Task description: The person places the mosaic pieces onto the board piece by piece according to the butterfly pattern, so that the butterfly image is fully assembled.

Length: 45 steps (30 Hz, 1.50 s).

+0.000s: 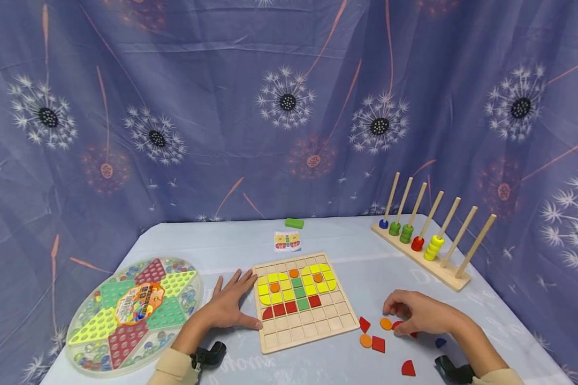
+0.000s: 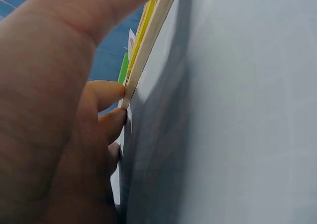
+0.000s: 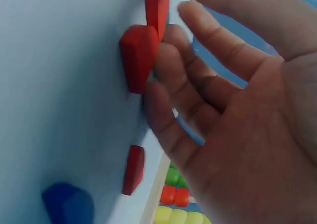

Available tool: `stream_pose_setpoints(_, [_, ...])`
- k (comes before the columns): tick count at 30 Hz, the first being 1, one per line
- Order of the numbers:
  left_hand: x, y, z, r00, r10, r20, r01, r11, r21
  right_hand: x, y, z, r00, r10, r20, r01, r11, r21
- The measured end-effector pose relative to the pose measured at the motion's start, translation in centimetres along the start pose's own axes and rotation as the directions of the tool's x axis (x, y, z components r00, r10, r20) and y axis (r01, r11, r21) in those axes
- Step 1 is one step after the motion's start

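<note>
A wooden grid board lies on the table, its upper rows partly filled with yellow, orange, green and red pieces in a butterfly pattern. Fingers spread, my left hand rests at its left edge; the left wrist view has fingertips touching the board's side. Over loose pieces to the right of the board, my right hand is loosely bent, a gap between thumb and fingers. A red piece is by its thumb. In the right wrist view, fingertips are close to a red piece; whether they touch is unclear.
Orange discs, a red square, a red quarter-round and a blue piece lie around. A picture card and green block are behind. A marble game board stands left, a peg bead stand right.
</note>
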<state>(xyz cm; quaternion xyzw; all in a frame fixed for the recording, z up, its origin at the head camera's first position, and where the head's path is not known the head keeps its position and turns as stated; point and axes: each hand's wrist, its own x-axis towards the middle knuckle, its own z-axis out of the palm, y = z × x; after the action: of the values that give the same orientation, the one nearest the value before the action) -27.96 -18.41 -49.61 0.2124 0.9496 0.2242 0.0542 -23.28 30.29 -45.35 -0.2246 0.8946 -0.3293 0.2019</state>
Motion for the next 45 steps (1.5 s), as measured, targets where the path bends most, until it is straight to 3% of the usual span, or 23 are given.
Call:
stream_pose_setpoints(7, [-0.4,-0.1,-0.5,1.0,0.002,-0.013,-0.002,1.0,0.01,0.3,-2.3,1.5,0.997,-0.071,0.009,0.071,0.995,-0.075])
stream_pose_setpoints(12, [-0.7,-0.1,-0.7,1.0,0.003,-0.01,-0.003,1.0,0.005,0.3,-3.9,2.9,0.999,-0.045,0.006,0.046,0.987,-0.154])
stream_pose_setpoints(17, [-0.5,0.0,-0.5,1.0,0.013,-0.01,-0.013,1.0,0.0,0.1,-3.8,3.7,0.998,-0.061,-0.021,0.055,0.975,-0.214])
stream_pose_setpoints(26, [-0.3,0.2,-0.4,1.0,0.002,-0.003,-0.002,1.0,-0.003,0.9,-3.0,2.8,0.997,-0.033,-0.073,0.021,0.987,-0.161])
stream_pose_setpoints(32, [-0.2,0.3,-0.5,1.0,0.005,-0.002,-0.005,1.0,0.002,1.9,-2.9,2.3,0.996,-0.023,-0.09,0.015,0.996,-0.086])
stream_pose_setpoints(38, [-0.1,0.3,-0.4,1.0,0.001,0.0,-0.001,1.0,-0.001,3.6,-3.0,2.3,0.987,-0.112,-0.117,0.095,0.985,-0.144])
stream_pose_setpoints(45, [-0.1,0.2,-0.3,1.0,-0.001,0.001,0.001,1.0,-0.01,6.4,-4.4,2.4,0.985,-0.127,-0.115,0.101,0.972,-0.214])
